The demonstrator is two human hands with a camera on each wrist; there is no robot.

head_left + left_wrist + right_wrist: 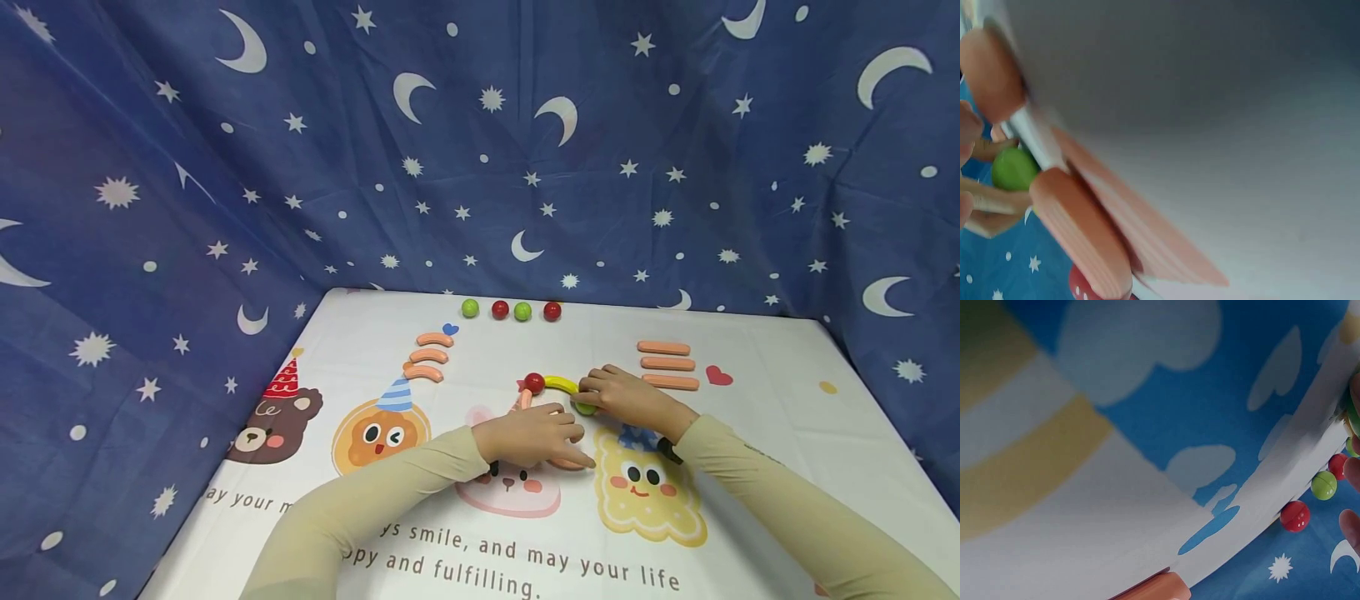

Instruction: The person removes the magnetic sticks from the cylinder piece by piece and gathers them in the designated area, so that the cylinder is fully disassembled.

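Note:
My right hand (626,396) pinches a green ball (585,408), a fingertip on each side, at the right end of a yellow banana-shaped piece (560,383). A red ball (534,382) sits at that piece's left end. Below the red ball, a toy sausage (1082,234) lies on the cloth, partly hidden in the head view by my left hand (532,435). The left hand hovers low with fingers spread, its fingertips right beside a second toy sausage (572,464). In the left wrist view the green ball (1015,169) shows between the right hand's fingers.
Three curved sausages (427,357) lie in a column at the left, three straight ones (667,364) at the right. Red and green balls (500,310) line the back edge. A printed white cloth (780,433) covers the table; a blue star-patterned curtain (480,208) hangs behind.

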